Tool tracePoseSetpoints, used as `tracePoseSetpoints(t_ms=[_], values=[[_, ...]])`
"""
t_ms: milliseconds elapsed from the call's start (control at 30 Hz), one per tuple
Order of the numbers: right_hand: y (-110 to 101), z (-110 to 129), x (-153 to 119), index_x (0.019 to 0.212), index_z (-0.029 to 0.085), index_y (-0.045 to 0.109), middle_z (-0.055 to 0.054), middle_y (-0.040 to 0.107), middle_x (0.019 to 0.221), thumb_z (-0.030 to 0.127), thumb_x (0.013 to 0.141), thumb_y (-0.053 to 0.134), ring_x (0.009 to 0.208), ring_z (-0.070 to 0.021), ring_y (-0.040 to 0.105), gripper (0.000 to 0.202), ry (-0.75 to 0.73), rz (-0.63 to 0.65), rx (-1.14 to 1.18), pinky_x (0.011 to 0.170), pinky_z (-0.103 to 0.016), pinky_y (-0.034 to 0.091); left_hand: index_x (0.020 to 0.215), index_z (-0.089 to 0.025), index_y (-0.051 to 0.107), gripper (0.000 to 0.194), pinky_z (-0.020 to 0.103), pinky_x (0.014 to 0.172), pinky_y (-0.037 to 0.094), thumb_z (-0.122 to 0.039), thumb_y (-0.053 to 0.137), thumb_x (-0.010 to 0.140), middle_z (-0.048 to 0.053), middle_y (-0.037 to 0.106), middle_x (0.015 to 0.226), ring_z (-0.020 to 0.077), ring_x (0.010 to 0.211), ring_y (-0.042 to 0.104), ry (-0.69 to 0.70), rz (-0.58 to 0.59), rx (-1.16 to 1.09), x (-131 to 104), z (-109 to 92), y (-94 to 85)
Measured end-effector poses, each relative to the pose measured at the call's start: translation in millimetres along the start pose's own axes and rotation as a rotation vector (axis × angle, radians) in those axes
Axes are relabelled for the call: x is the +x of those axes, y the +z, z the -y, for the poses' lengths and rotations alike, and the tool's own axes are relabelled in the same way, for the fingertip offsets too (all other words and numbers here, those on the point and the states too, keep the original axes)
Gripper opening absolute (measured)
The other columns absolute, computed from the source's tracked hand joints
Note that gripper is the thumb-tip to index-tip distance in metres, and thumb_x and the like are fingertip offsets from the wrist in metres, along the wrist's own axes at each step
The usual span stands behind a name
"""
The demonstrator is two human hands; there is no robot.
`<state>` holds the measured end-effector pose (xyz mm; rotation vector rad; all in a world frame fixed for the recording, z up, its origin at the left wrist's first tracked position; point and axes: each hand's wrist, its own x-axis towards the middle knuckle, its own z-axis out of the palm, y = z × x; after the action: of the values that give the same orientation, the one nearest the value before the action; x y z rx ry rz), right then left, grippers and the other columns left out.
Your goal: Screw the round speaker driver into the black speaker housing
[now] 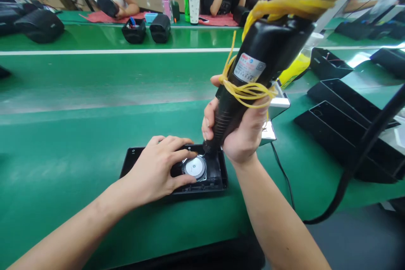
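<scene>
Driving a screw, by the look of it — right hand wrapped tight round the black electric screwdriver, bit tip down at the upper right corner of the round speaker. Left hand lies flat, fingers spread, pinning the black panel on the green bench, thumb touching the speaker's rim. To do it well: keep the driver approx. square to the panel — it looks tilted right now — press straight down, keep the thumb clear of the bit. Black cable trails right, beside stacked black trays. Far side: bottles and other people at work.
</scene>
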<state>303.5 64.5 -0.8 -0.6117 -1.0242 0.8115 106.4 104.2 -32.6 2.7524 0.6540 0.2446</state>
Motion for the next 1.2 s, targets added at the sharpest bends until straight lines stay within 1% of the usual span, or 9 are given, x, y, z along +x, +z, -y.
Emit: tracePoseSetpoints(t_ms=[167,300,433,533,700,833,1033,1133,1200], values=[[0.2,-3.4,0.6,0.090,0.027,0.058,0.003,0.057,0.063,0.075,0.094,0.050,0.044,-0.0147,0.049,0.048,0.033,-0.004,-0.005,0.038,-0.030,0.036,0.125,-0.034,0.070,0.043,0.051,0.102,0.042,-0.056,0.078,0.089,0.000,0.063,0.148,0.0298,0.123,0.063,0.011,-0.006,0.001,-0.1,0.1,0.1],[2.2,-6.2,-1.5,0.085,0.026,0.056,0.003,0.057,0.066,0.072,0.095,0.051,0.044,-0.0131,0.049,0.047,0.007,0.039,0.007,0.038,-0.028,0.036,0.125,-0.033,0.070,0.043,0.051,0.101,0.041,-0.057,0.077,0.090,0.002,0.064,0.147,0.0303,0.124,0.062,0.023,-0.010,0.006,-0.8,1.0,0.3],[2.0,-10.3,-7.9,0.095,0.026,0.057,0.003,0.057,0.071,0.067,0.099,0.048,0.049,-0.0121,0.051,0.042,0.015,0.102,0.012,0.042,-0.027,0.038,0.124,-0.033,0.069,0.042,0.049,0.100,0.040,-0.057,0.077,0.090,0.002,0.065,0.142,0.0294,0.121,0.062,0.025,0.001,0.013,-0.7,2.9,1.1],[2.8,-13.2,-11.8,0.105,0.025,0.062,0.003,0.057,0.072,0.069,0.100,0.046,0.048,-0.0111,0.050,0.048,0.010,0.148,-0.007,0.043,-0.027,0.040,0.124,-0.034,0.069,0.040,0.048,0.097,0.041,-0.057,0.075,0.092,0.002,0.068,0.136,0.0284,0.114,0.064,0.036,0.015,0.008,-0.1,5.1,2.0],[3.3,-19.9,-15.1,0.117,0.024,0.064,0.003,0.058,0.071,0.071,0.098,0.048,0.046,-0.0113,0.049,0.053,-0.004,0.174,-0.032,0.043,-0.028,0.042,0.124,-0.033,0.066,0.042,0.050,0.097,0.039,-0.060,0.074,0.092,0.003,0.069,0.131,0.0292,0.116,0.063,0.062,0.007,-0.004,0.3,8.0,3.2],[1.1,-24.3,-19.4,0.107,0.024,0.062,0.003,0.054,0.068,0.075,0.097,0.043,0.045,-0.0108,0.047,0.055,0.000,0.184,-0.021,0.040,-0.025,0.037,0.122,-0.034,0.066,0.041,0.050,0.094,0.040,-0.057,0.078,0.090,0.001,0.070,0.129,0.0294,0.113,0.064,0.043,0.004,-0.001,1.2,6.8,1.9],[3.3,-24.1,-21.6,0.089,0.024,0.060,0.003,0.054,0.063,0.075,0.089,0.060,0.047,-0.0120,0.049,0.050,0.061,0.183,0.022,0.042,-0.026,0.038,0.116,-0.033,0.068,0.038,0.052,0.094,0.041,-0.052,0.083,0.086,0.002,0.071,0.128,0.0329,0.117,0.063,0.022,0.014,-0.008,3.2,2.6,1.3],[4.4,-17.5,-17.2,0.108,0.026,0.067,0.001,0.059,0.069,0.067,0.094,0.058,0.046,-0.0116,0.049,0.045,0.032,0.154,0.020,0.040,-0.025,0.036,0.118,-0.033,0.066,0.039,0.052,0.093,0.039,-0.053,0.081,0.087,0.000,0.070,0.129,0.0298,0.110,0.063,0.017,0.015,-0.016,0.8,1.8,3.9],[3.9,-3.8,-12.0,0.122,0.029,0.067,0.001,0.061,0.070,0.071,0.093,0.056,0.044,-0.0124,0.049,0.053,0.020,0.105,0.010,0.037,-0.026,0.037,0.120,-0.034,0.064,0.041,0.051,0.095,0.038,-0.051,0.082,0.088,-0.001,0.068,0.135,0.0282,0.110,0.063,0.019,0.001,-0.016,-1.4,1.7,6.2]])
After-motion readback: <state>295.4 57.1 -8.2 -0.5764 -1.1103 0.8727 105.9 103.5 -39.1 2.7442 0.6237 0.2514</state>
